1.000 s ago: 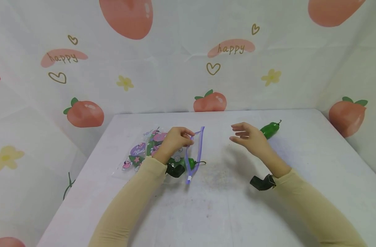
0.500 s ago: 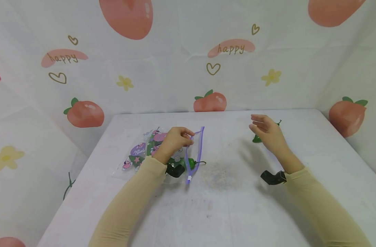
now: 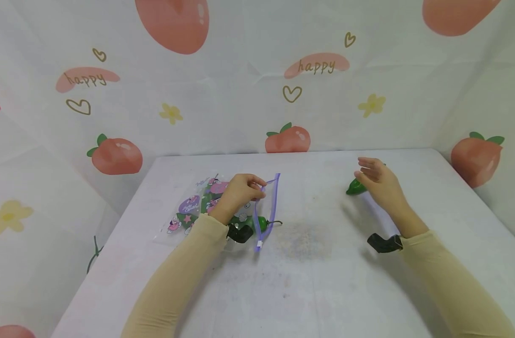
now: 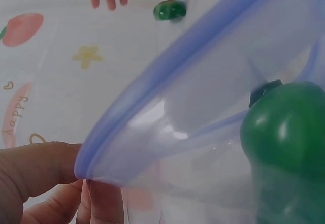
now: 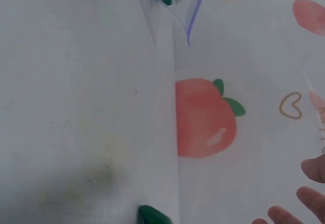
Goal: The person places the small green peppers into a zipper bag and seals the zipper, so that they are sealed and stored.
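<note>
My left hand (image 3: 242, 192) pinches the top edge of a clear zip bag (image 3: 276, 199) with a purple zip strip, holding its mouth apart. Pink cartoon prints cover the bag, and green peppers show inside. One green pepper (image 3: 262, 224) lies with its stem poking out at the mouth; the left wrist view shows this pepper (image 4: 284, 132) large behind the plastic. On the right, my right hand (image 3: 382, 185) hovers by another green pepper (image 3: 356, 187), hiding its stem half. Its fingers are loosely bent and hold nothing. In the right wrist view, only that pepper's tip (image 5: 154, 216) shows.
The white table (image 3: 283, 295) reaches back to a hanging cloth (image 3: 236, 94) printed with peaches and hearts. A white slider (image 3: 259, 243) sits at the near end of the zip strip. A dark green string (image 3: 95, 253) hangs by the table's left edge.
My right hand has moved right and back to the loose pepper, first in front of its lower part, now over its stem half. My left hand and the bag have stayed put.
</note>
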{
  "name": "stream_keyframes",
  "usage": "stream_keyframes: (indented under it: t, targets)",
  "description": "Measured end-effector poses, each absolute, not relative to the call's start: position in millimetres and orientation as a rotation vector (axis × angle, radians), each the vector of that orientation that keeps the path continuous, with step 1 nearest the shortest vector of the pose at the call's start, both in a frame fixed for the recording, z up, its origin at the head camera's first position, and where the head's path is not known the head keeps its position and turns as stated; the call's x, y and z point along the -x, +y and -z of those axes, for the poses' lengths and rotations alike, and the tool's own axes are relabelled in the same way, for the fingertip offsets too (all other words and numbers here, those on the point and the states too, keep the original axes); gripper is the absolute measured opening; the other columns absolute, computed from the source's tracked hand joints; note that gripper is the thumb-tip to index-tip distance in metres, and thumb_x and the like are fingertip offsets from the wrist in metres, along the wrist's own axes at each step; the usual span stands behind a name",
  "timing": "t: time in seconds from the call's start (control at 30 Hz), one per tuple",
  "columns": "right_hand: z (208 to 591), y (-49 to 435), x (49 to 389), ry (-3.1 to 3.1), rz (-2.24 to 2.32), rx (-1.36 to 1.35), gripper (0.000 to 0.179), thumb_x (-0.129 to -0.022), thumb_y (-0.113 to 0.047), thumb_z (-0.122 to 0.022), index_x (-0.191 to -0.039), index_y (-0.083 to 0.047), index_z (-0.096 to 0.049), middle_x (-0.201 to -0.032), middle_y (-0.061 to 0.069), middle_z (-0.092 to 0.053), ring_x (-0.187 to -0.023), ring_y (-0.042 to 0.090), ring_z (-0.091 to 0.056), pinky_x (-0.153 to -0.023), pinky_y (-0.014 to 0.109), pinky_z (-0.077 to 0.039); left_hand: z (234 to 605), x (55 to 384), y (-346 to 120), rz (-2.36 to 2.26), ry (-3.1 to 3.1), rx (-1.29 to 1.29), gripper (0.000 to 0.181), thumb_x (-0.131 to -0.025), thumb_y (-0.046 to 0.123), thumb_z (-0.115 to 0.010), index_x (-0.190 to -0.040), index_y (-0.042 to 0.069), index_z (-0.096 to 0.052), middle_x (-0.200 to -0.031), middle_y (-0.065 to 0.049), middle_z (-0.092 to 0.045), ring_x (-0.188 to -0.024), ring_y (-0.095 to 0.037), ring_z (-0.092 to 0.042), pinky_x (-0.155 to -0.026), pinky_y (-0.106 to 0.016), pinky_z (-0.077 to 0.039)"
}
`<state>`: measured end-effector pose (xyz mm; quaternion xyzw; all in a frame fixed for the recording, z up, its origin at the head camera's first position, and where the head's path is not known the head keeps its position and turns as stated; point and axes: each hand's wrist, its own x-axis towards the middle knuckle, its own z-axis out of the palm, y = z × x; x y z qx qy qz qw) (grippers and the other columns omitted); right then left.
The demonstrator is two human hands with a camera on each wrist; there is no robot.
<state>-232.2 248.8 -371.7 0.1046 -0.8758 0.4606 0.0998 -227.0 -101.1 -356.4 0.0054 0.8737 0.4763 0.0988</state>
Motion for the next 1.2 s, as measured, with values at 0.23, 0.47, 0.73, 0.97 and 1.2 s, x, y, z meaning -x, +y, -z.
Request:
stream_keyframes:
  t: [0.23,0.47,0.73,0.97,1.2]
  targets:
    - [374,256,230,-2.653,-1.333,-0.266,0.055,-0.099,-0.03,-0.054,-0.142,0.001,-0.039,-0.141,0.027,-0.044,-0.128,0.047,-0.044,-0.102,0.06,-0.037,356,227,-102,-1.432,2.569,-0.014,0.027,-0.083,0.006,-0.072,-0.11,0.007,-0.07,-0.087,-0.006,-0.063,-0.072,-0.017,-0.061,-0.067,-0.027,-0.05]
    - [377,262,228,-2.73,-1.326,-0.203,0.06,-0.099,-0.035,-0.053,-0.145,0.0,-0.036,-0.144,0.03,-0.039,-0.131,0.05,-0.04,-0.099,0.062,-0.039,357,227,-102,-1.432,2.571,-0.005,0.027,-0.083,0.006,-0.073,-0.11,0.007,-0.07,-0.087,-0.006,-0.063,-0.071,-0.017,-0.06,-0.067,-0.026,-0.05]
    - [381,264,229,-2.77,-1.312,-0.158,0.061,-0.099,-0.035,-0.054,-0.144,0.001,-0.036,-0.143,0.033,-0.039,-0.129,0.053,-0.04,-0.097,0.062,-0.041,357,226,-102,-1.436,2.575,-0.011,0.025,-0.083,0.006,-0.073,-0.108,0.008,-0.07,-0.088,-0.006,-0.063,-0.072,-0.017,-0.061,-0.074,-0.033,-0.053]
    - [386,266,231,-2.848,-1.272,-0.076,0.062,-0.099,-0.036,-0.053,-0.145,0.001,-0.034,-0.144,0.033,-0.038,-0.129,0.051,-0.041,-0.097,0.061,-0.042,357,227,-101,-1.453,2.562,0.002,0.024,-0.083,0.006,-0.072,-0.107,0.008,-0.07,-0.087,-0.006,-0.062,-0.071,-0.017,-0.061,-0.08,-0.039,-0.054]
    - [388,269,234,-2.929,-1.267,-0.031,0.067,-0.099,-0.039,-0.052,-0.147,0.002,-0.03,-0.145,0.034,-0.035,-0.13,0.051,-0.039,-0.098,0.061,-0.041,357,227,-101,-1.454,2.554,0.002,0.025,-0.083,0.005,-0.072,-0.108,0.007,-0.07,-0.088,-0.007,-0.063,-0.072,-0.018,-0.061,-0.087,-0.045,-0.053]
